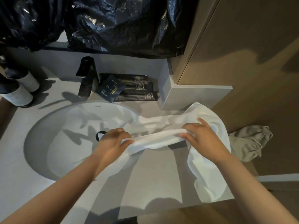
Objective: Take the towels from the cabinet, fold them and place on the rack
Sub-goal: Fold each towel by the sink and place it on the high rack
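Towel (155, 139), white, is stretched between both hands in the middle of the frame, over the right rim of the sink (40, 143) and the grey counter (153, 175). The left hand (111, 141) pinches one end of a bunched edge, thumb on top and fingers curled under. The right hand (202, 135) grips the same edge further right, thumb along the near side and fingers laid over the far side. Between the hands the edge runs taut, sloping slightly up to the right. Behind it, more cloth lies crumpled on the counter. Right of the right hand the rest of the cloth hangs down past the wrist and drapes over the counter's right corner.

A dark tap (86, 76) stands above the sink, with dark packets (129, 88) just to its right. Two bottles (17, 91) with dark tops sit at the left edge. Black plastic sheet (121, 21) fills the top of the frame. A grey drawstring bag (249, 143) shows right of the towel, beyond the counter.
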{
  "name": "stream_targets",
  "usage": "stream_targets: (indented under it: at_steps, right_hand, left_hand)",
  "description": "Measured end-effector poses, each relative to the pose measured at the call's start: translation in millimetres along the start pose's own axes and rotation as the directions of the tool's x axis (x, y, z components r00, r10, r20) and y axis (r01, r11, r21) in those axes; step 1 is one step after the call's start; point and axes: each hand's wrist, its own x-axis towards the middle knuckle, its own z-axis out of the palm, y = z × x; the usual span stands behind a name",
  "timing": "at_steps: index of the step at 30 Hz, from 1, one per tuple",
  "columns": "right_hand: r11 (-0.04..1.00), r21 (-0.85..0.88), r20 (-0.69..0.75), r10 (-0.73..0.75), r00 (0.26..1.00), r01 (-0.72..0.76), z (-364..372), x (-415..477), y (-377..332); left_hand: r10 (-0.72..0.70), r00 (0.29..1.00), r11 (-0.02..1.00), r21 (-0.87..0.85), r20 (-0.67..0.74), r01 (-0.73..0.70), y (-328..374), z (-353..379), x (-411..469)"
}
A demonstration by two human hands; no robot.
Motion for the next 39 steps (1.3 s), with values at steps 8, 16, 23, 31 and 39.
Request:
stream_targets:
  at_steps: [8,16,23,31,39]
  right_hand:
    - [0.765,0.402,-0.108,0.586,0.803,-0.504,3,-73,55]
    - [0.908,0.223,-0.017,0.368,0.930,-0.355,-3,-95,16]
    - [0.961,0.243,-0.029,0.143,0.989,-0.132,11,-90,-37]
    - [0.897,0.439,-0.136,0.127,0.983,-0.055,11,-88,-45]
    - [0.960,0.202,-0.083,0.215,0.973,-0.195,5,-131,11]
  left_hand:
    - [0.057,0.998,0.997,-0.048,-0.003,-0.057,28,-6,-14]
    - [0.049,0.990,0.931,-0.352,-0.134,-0.094,64,-11,-20]
    - [0.060,0.982,0.896,-0.423,-0.181,-0.133,84,-13,-31]
    - [0.123,0.971,0.955,-0.242,-0.205,-0.172,104,-23,-35]
    - [0.093,0.939,0.953,-0.243,-0.330,-0.180,101,-44,-26]
